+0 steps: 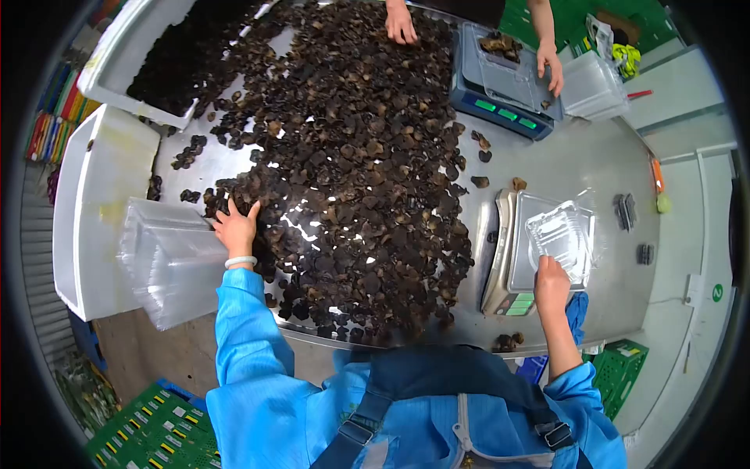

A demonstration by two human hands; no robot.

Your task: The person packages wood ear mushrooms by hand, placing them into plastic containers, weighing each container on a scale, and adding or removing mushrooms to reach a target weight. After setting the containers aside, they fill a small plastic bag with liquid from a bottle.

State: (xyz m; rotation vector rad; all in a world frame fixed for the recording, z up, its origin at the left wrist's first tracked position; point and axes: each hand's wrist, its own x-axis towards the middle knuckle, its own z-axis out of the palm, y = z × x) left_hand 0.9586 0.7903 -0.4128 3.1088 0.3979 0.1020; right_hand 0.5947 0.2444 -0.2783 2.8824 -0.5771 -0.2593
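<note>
A broad heap of dark brown, ear-shaped mushrooms (367, 156) covers the middle of the metal table. My left hand (236, 229) rests at the heap's left edge, fingers spread on the mushrooms, gripping nothing that I can see. Beside that wrist stands a stack of clear plastic trays (168, 258). On the right, my right hand (552, 283) pinches the near edge of a clear plastic tray (564, 238). This tray lies over the pan of a weighing scale (500, 266) with a green display, and no mushrooms show in it.
Across the table, a co-worker's hands (401, 23) are at the heap and by a second scale (508, 113) bearing a tray of mushrooms. More clear trays (590, 86) stand beside it. White foam boxes (105, 211) line the left. Small dark bundles (625, 211) lie far right.
</note>
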